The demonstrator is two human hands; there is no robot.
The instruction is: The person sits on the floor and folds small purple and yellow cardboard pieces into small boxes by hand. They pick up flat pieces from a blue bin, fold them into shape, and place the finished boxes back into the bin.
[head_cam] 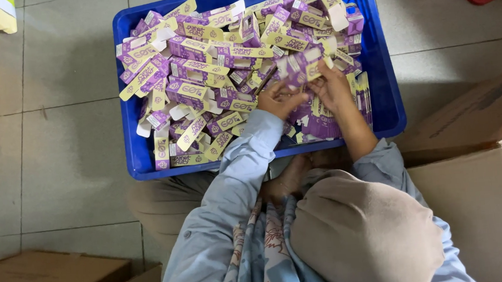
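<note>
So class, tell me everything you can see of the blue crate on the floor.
The blue crate is a wide, shallow rectangular tub that looks like moulded plastic, with a thick rolled rim and rounded corners. It sits flat on the grey tiled floor, in front of the seated person. It is heaped with small purple and cream cartons, many with open flaps. Both hands reach into it: the left hand and right hand hold one carton between them. A brown cardboard box lies beside its right corner.

even, soft daylight-like light fills the scene, bright without harsh glare. the grey floor tiles [65, 60] show only faint sheen. shadows are weak, darkest under the blue crate [385, 59] near the person's lap. focus is sharp throughout; slight wide-angle bending shows at the edges.
</note>
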